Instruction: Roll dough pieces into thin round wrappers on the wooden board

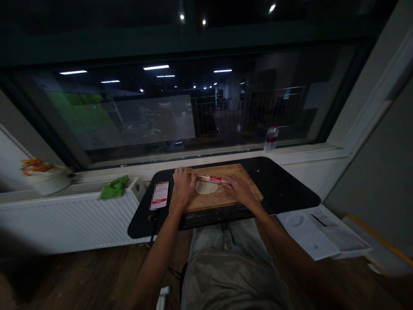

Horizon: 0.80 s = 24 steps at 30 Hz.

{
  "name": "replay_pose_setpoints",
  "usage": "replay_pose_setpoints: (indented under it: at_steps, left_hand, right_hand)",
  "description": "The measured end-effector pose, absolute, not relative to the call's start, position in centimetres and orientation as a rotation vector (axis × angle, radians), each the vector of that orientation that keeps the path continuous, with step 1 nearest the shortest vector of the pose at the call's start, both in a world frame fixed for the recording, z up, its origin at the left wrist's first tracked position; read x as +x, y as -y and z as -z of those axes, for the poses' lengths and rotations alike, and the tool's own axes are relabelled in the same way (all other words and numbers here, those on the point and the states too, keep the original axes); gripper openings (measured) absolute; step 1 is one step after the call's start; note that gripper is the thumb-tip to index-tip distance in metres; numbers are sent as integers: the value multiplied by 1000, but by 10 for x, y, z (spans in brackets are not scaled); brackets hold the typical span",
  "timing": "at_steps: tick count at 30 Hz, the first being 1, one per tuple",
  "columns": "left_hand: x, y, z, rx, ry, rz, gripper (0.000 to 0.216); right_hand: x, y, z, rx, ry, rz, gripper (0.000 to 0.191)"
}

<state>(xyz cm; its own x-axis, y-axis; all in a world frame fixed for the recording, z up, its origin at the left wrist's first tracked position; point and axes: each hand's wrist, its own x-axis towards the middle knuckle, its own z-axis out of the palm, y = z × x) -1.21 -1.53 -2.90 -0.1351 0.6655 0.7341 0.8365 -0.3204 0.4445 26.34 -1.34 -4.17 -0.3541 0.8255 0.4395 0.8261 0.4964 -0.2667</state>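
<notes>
A flat round piece of pale dough [206, 188] lies on a wooden cutting board [238, 174] on a black table [284, 189]. A thin rolling pin [211, 178] with a red band lies across the far edge of the dough. My left hand [183, 183] rests on the pin's left end, fingers curled over it. My right hand [238, 188] covers the pin's right end in the same way. Both hands lie palm down on the board.
A red and white packet [159, 196] lies on the table left of the board. A green cloth [113, 187] sits on the radiator [64, 215], a white bowl [48, 178] on the sill at left. A plastic bottle [271, 138] stands by the window. Papers [322, 232] lie at right.
</notes>
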Motion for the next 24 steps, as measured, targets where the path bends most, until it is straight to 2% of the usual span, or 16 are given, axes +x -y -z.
replay_pose_setpoints:
  at_steps: [6,14,21,24]
  left_hand:
    - [-16,7,37,-2087,1803,1120,31]
    - [-16,13,32,-2029,2113,743,53]
    - [-9,19,22,-1945,2222,609,58]
    - [-10,21,22,-1896,2280,596,51]
  right_hand:
    - [263,4,43,-1273,2273,-23,35]
    - [254,-27,25,-1465,2261,-10,43]
    - [244,-34,28,-1388,2210,-73,38]
    - [243,-34,26,-1366,2193,-53,36]
